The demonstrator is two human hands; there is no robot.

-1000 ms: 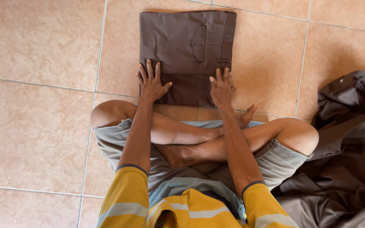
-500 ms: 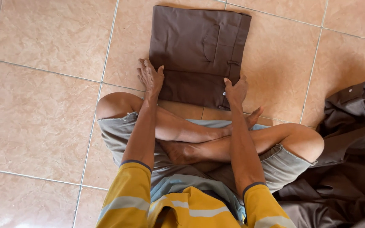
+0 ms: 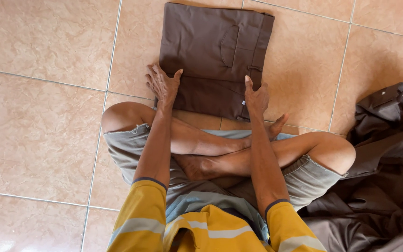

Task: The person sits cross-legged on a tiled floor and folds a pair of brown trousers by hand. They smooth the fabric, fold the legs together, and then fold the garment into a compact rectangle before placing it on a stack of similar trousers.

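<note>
Here, a folded brown garment, with a pocket flap and belt loops showing on its upper face, lies flat on the tiled floor directly in front of the seated person. It forms a neat rectangle, its near edge just beyond the person's crossed shins. The left hand rests on the near left corner of the garment, fingers spread and laid over the cloth edge, thumb lifted; it grips nothing. The right hand sits at the near right corner, touching the fold with curled fingers and one finger pointing up; whether it pinches the cloth cannot be told. The two hands stand apart, one at each side of the near edge.

The person sits cross-legged in grey shorts, with bare feet tucked between the knees, and wears a yellow shirt with pale stripes and dark cuffs. To the person's right, a loose pile of similar brown clothing lies crumpled on the floor, touching the right knee and well apart from the folded piece.
</note>
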